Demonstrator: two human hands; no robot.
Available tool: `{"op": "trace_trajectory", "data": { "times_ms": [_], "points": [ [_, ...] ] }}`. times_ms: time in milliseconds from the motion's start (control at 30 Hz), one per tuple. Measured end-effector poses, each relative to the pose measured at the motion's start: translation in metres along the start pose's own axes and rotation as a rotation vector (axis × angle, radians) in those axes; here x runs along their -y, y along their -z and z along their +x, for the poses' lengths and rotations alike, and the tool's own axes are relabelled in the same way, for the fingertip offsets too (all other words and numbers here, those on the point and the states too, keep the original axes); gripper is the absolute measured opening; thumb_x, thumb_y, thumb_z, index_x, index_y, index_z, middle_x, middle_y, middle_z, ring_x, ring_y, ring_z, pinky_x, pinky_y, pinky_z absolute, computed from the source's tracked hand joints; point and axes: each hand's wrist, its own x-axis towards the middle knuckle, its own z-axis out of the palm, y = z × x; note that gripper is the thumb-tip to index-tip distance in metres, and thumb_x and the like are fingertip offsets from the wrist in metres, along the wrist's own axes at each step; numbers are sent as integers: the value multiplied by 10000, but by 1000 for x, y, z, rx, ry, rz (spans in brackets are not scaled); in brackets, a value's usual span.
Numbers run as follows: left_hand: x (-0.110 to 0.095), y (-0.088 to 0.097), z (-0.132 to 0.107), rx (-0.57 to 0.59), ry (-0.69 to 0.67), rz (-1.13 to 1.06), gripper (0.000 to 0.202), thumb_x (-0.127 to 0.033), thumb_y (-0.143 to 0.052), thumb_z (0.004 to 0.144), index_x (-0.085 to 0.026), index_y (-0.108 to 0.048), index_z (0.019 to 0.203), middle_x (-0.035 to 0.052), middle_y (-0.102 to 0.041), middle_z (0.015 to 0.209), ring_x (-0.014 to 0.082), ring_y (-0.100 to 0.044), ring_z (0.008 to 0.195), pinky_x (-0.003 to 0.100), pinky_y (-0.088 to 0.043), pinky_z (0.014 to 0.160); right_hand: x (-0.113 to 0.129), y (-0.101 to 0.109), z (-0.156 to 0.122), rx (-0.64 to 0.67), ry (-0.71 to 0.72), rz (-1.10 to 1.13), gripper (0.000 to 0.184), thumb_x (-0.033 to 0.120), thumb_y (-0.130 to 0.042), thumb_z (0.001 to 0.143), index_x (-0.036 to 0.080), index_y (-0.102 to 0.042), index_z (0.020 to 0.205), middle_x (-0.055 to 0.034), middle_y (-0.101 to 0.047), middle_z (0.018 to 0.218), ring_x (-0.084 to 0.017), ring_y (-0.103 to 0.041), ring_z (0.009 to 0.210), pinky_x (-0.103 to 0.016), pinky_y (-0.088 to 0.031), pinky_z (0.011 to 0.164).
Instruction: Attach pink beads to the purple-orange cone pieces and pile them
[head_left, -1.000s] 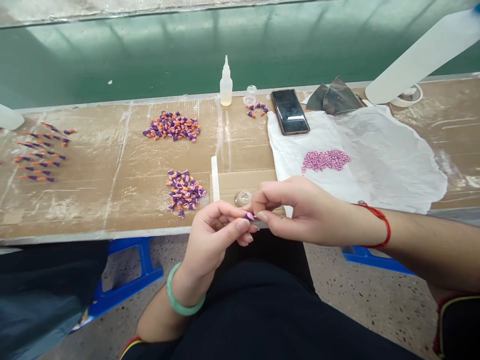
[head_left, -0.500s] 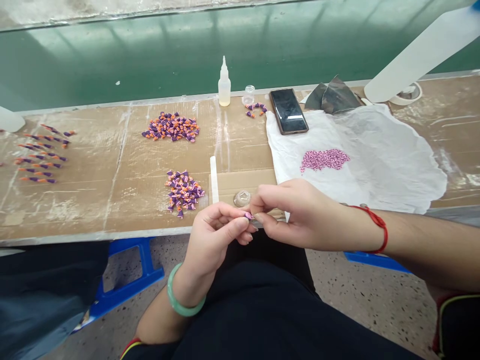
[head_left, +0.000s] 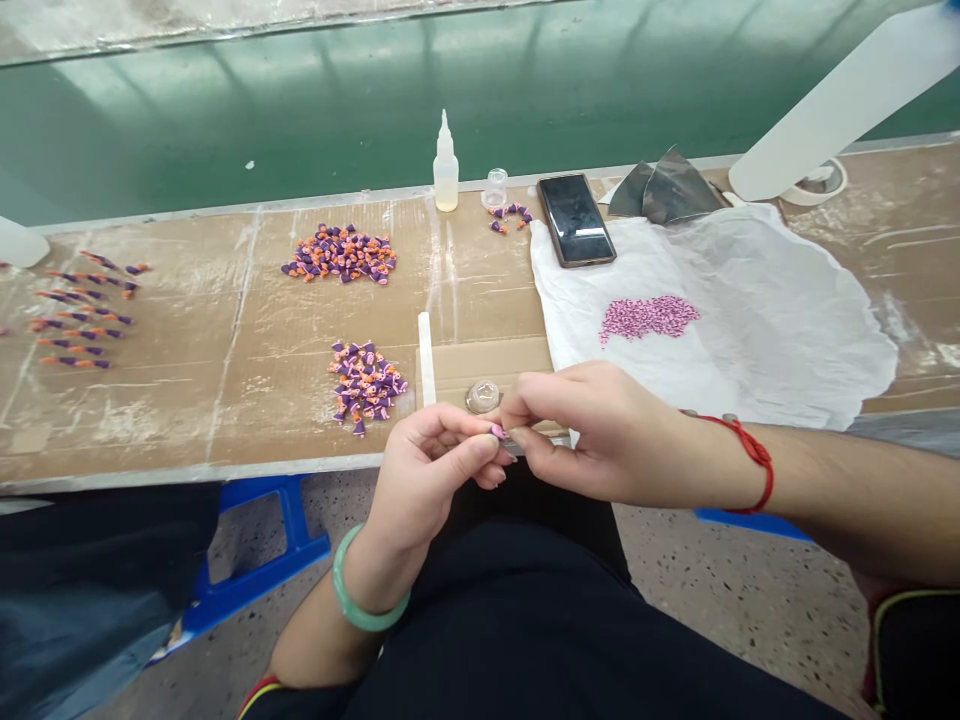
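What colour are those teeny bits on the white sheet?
Pink with dark purple: the tiny loose pieces on the crumpled white sheet show best in the head view.

Pink piece (head_left: 497,431), green bangle (head_left: 349,607), red bracelet (head_left: 760,455); white cloth (head_left: 787,310)

Left grip (head_left: 431,465) pinched, right grip (head_left: 600,430) pinched, fingertips (head_left: 484,449) close together

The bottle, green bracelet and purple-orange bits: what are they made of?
Bottle: likely cloudy plastic; liquid shows through. Green bracelet: perhaps stone, glass or plastic; smooth, shiny. Purple-orange bits: maybe dull clay or rubber, by solid colours; too small to tell.
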Motion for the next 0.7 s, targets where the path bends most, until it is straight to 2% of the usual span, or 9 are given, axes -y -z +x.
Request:
{"op": "trace_trajectory", "data": {
  "times_ms": [133, 233, 333, 433, 567, 700],
  "points": [
    [-2, -1, -1, 65, 2, -61, 257, -291, -942, 661, -152, -735, 723, 5, -753, 609, 89, -684, 485, 112, -557, 475, 3, 3, -2, 8, -11, -14, 151, 109, -470, 916, 203, -502, 802, 13, -672, 678, -91, -590, 549, -205, -398, 502],
    [-4, -3, -3, 156, 4, -113, 172, -249, -916, 710, -182, -766, 763, -5, -780, 670, 79, -714, 533, 90, -569, 516, 8, 10, -5, 22, -30, 38, 128, 105, -462, 938, 199, -546, 916, 5, -704, 760, -104, -638, 618, -216, -451, 549],
    [-6, -4, -3, 211, -2, -120, 127, -222, -894, 744, -201, -786, 809, -5, -798, 720, 80, -735, 573, 87, -586, 555, 10, 19, -8, -20, -52, 46, 171, 98, -451, 948, 204, -572, 1005, 7, -703, 803, -99, -644, 632, -219, -479, 574],
    [-7, -5, -1, 244, -12, -122, 91, -211, -868, 779, -207, -794, 832, -4, -806, 745, 81, -746, 591, 76, -588, 565, 8, 24, -11, -65, -71, 23, 196, 101, -454, 951, 214, -607, 999, 2, -708, 828, -94, -650, 637, -220, -499, 586],
    [-5, -6, 1, 272, -58, -101, 86, -197, -843, 807, -223, -798, 875, -11, -813, 782, 81, -755, 616, 81, -603, 592, 2, 25, -15, -72, -78, 50, 240, 92, -475, 931, 246, -633, 1024, 9, -744, 865, -112, -696, 697, -233, -537, 615],
    [-3, -10, 1, 205, -221, 48, 138, -132, -797, 842, -235, -797, 933, -19, -819, 838, 96, -772, 677, 110, -631, 650, -6, 24, -20, -106, -86, 57, 268, 84, -481, 924, 255, -647, 1046, 2, -756, 906, -121, -719, 750, -239, -564, 650]
  ]
}}
